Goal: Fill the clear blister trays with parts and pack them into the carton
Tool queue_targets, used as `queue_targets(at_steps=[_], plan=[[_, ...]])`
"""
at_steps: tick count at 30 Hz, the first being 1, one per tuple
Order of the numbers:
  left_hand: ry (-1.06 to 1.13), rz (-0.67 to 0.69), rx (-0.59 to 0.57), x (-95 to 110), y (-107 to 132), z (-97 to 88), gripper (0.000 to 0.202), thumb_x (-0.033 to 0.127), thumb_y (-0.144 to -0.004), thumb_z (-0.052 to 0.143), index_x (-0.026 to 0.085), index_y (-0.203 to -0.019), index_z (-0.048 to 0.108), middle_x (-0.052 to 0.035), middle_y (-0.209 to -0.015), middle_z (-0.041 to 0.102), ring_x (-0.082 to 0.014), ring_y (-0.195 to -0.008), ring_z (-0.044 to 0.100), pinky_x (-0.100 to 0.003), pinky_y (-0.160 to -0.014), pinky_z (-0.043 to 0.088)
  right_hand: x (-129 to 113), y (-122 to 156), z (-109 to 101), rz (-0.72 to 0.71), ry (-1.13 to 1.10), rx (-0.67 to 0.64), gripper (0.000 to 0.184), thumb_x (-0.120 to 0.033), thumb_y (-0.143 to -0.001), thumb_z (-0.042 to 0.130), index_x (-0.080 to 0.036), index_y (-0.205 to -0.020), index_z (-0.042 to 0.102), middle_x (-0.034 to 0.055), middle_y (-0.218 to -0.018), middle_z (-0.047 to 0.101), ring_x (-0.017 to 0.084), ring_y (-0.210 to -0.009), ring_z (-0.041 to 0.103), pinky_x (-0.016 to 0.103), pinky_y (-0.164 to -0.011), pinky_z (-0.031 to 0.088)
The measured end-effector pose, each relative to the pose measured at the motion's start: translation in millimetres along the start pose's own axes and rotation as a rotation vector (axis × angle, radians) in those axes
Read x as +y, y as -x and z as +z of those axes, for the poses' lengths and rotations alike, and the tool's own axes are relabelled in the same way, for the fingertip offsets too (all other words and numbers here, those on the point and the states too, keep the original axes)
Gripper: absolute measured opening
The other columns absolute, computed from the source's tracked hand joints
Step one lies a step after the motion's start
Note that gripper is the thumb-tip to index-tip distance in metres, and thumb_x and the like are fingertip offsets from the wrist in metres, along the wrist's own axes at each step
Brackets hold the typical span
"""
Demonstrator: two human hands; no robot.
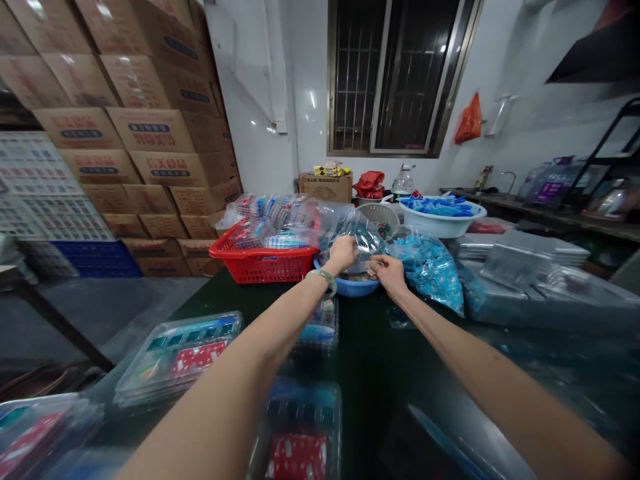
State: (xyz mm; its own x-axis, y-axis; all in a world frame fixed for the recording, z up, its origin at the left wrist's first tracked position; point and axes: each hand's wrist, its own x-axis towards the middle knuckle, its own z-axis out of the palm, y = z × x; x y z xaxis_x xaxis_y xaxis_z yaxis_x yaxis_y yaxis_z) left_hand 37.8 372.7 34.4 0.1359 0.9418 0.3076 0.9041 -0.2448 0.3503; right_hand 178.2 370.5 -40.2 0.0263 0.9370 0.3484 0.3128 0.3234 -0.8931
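Note:
Both arms reach forward over the dark table to a blue basin (356, 288). My left hand (343, 253), a bracelet (330, 283) at its wrist, is closed at a clear plastic bag (345, 223) that lies over the basin. Just right of it, my right hand (389, 273) has its fingers pinched together above the basin's rim. What those fingers hold is too small to make out. Under the hands, small pale pieces show inside the basin. A clear bag of turquoise packets (431, 270) lies beside my right hand.
A red basket (270, 267) of clear packs stands left of the basin. Filled clear trays (187, 353) lie nearer, another tray (300, 427) in front. Stacked clear plastic boxes (540, 280) fill the right side. Behind is a white tub (440, 223) of blue packets.

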Motion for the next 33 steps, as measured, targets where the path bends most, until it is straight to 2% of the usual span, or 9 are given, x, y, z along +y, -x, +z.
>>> queue_targets(at_steps=[5,7,9,11,13,16,21,25,33], plan=[[0.173,-0.054,-0.04,19.1,50.7,-1.3,0.031,0.028,-0.086,0.054,0.015,-0.113,0.052,-0.009,-0.107,0.058,-0.0217,-0.097,0.057,-0.041,-0.082,0.047,-24.6,35.9,-27.3,0.093,-0.354,0.056,0.032,-0.04,-0.067,0.07,-0.014,-0.084,0.062,0.0017,-0.067,0.065,0.013,-0.057,0.061,0.03,-0.055,0.053],[0.294,-0.079,-0.083,31.8,78.5,-4.9,0.033,0.029,-0.088,0.049,0.013,-0.116,0.049,-0.0107,-0.098,0.062,-0.0216,-0.088,0.062,-0.037,-0.073,0.05,-33.4,61.4,-42.3,0.103,-0.437,0.072,0.036,-0.041,-0.062,0.072,-0.015,-0.084,0.062,0.0021,-0.066,0.065,0.014,-0.057,0.06,0.029,-0.054,0.053],[0.444,-0.103,-0.19,46.2,106.9,-8.3,0.033,0.036,-0.09,0.043,0.01,-0.107,0.054,-0.0109,-0.083,0.065,-0.0195,-0.069,0.065,-0.03,-0.058,0.05,-40.4,90.0,-55.0,0.106,-0.475,0.085,0.037,-0.04,-0.061,0.073,-0.015,-0.087,0.062,0.0015,-0.066,0.065,0.013,-0.057,0.06,0.028,-0.053,0.052],[0.593,-0.117,-0.32,60.2,133.1,-10.0,0.04,0.045,-0.087,0.042,0.01,-0.088,0.06,-0.0087,-0.069,0.065,-0.0162,-0.054,0.062,-0.024,-0.045,0.046,-45.1,118.7,-63.7,0.102,-0.48,0.103,0.037,-0.039,-0.062,0.073,-0.016,-0.089,0.063,0.001,-0.068,0.065,0.013,-0.059,0.059,0.027,-0.052,0.051],[0.72,-0.116,-0.402,71.4,155.2,-9.4,0.04,0.049,-0.083,0.049,0.011,-0.075,0.061,-0.0059,-0.064,0.063,-0.0128,-0.05,0.06,-0.02,-0.041,0.042,-47.3,144.7,-68.6,0.101,-0.463,0.129,0.036,-0.038,-0.063,0.073,-0.017,-0.09,0.063,0.0011,-0.071,0.065,0.013,-0.06,0.059,0.027,-0.053,0.051],[0.853,-0.132,-0.447,81.5,180.3,-5.1,0.03,0.042,-0.077,0.058,0.013,-0.071,0.061,-0.0023,-0.061,0.061,-0.0093,-0.05,0.057,-0.016,-0.039,0.039,-46.1,176.9,-72.7,0.115,-0.428,0.17,0.035,-0.039,-0.064,0.072,-0.016,-0.09,0.064,0.002,-0.072,0.066,0.013,-0.058,0.058,0.027,-0.052,0.05],[0.96,-0.194,-0.514,89.5,208.9,2.1,0.023,0.035,-0.071,0.065,0.013,-0.067,0.058,-0.0029,-0.059,0.062,-0.0097,-0.046,0.055,-0.016,-0.035,0.036,-44.2,216.7,-77.6,0.148,-0.408,0.168,0.036,-0.041,-0.065,0.072,-0.015,-0.09,0.064,0.0034,-0.071,0.066,0.015,-0.056,0.059,0.029,-0.051,0.05],[0.997,-0.231,-0.485,91.8,225.5,3.6,0.024,0.028,-0.066,0.07,0.014,-0.08,0.058,-0.0014,-0.06,0.062,-0.0094,-0.046,0.054,-0.016,-0.035,0.037,-51.5,237.4,-81.8,0.171,-0.418,0.116,0.033,-0.038,-0.066,0.071,-0.016,-0.089,0.065,0.002,-0.067,0.065,0.015,-0.056,0.059,0.027,-0.048,0.048],[1.022,-0.121,-0.44,86.1,241.2,-6.7,0.027,0.038,-0.068,0.07,0.013,-0.071,0.059,0.0016,-0.055,0.056,-0.0072,-0.047,0.051,-0.016,-0.038,0.035,-64.8,256.8,-89.6,0.229,-0.527,0.016,0.03,-0.035,-0.065,0.072,-0.016,-0.086,0.065,-0.0015,-0.059,0.06,0.012,-0.051,0.055,0.025,-0.046,0.044]])
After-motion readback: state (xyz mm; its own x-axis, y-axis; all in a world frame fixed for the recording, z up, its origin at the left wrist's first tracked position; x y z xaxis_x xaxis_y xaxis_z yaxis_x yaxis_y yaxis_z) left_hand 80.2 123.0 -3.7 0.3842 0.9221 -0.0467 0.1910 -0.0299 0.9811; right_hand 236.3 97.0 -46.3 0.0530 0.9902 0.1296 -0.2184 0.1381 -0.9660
